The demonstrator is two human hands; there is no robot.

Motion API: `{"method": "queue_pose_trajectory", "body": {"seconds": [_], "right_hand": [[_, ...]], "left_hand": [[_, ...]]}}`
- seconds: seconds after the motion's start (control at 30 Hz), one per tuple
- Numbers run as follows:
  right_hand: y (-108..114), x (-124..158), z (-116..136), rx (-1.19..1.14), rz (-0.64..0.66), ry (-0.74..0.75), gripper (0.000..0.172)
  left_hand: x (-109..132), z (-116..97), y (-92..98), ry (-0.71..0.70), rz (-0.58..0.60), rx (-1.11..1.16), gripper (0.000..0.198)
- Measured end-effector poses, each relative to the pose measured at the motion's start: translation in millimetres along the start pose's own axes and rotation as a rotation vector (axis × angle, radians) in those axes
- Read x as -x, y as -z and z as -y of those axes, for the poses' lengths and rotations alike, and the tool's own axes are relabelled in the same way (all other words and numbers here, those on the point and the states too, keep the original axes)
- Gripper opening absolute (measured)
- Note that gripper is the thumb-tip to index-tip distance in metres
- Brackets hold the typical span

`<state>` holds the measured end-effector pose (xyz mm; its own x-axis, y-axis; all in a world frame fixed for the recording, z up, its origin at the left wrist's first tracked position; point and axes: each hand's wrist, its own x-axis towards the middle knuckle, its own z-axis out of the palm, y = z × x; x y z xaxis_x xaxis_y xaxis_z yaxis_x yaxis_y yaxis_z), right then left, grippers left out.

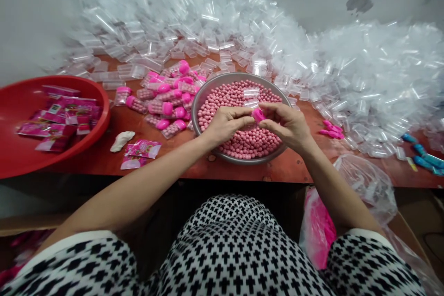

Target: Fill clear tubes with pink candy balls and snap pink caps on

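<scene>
Over the steel bowl [248, 160], at the clock's centre, the left hand [227, 122] and right hand [289, 122] hold a bright pink cap [258, 114] between narrowed fingertips; whether a tube is joined to it, I cannot tell. At ten o'clock, a modest heap of capped tubes [159, 107] looks finished. Much seems left: clear empty tubes [236, 23] bank from eleven to three, pink beads [239, 148] largely fill the bowl, and loose pink caps [332, 130] lie at three on the counter [183, 162].
</scene>
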<state>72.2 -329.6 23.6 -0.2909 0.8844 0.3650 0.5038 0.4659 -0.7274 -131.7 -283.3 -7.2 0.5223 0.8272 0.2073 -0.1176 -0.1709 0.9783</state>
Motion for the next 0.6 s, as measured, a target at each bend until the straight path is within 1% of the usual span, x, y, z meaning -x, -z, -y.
{"method": "queue_pose_trajectory", "body": {"seconds": [0.07,0.13,0.2,0.3,0.37,0.43,0.5,0.6], "right_hand": [[2,6,-5,-0.309,-0.040,-0.141,0.056],[3,13,-10,-0.532,-0.080,-0.256,0.064],[2,16,-14,-0.659,-0.120,-0.339,0.067],[-3,11,-16,-0.709,-0.153,-0.387,0.071],[-9,4,-14,-0.687,-0.116,-0.390,0.071],[-14,-1,-10,-0.699,-0.020,-0.407,0.069],[-19,-4,-4,-0.767,0.070,-0.453,0.066],[-21,-4,2,-0.884,0.118,-0.549,0.058]], "left_hand": [[-2,0,1.2,0.084,-0.006,0.142,0.046],[-3,0,1.2,0.123,-0.017,0.195,0.051],[-3,0,-0.1,0.097,-0.002,0.177,0.051],[-2,0,-2.3,0.009,0.056,0.067,0.040],[-2,0,-2.2,-0.037,0.082,-0.019,0.031],[-2,1,-0.4,-0.090,0.065,-0.094,0.022],[-2,3,1.8,-0.136,0.036,-0.148,0.017],[-2,4,3.8,-0.147,0.021,-0.161,0.014]]}}
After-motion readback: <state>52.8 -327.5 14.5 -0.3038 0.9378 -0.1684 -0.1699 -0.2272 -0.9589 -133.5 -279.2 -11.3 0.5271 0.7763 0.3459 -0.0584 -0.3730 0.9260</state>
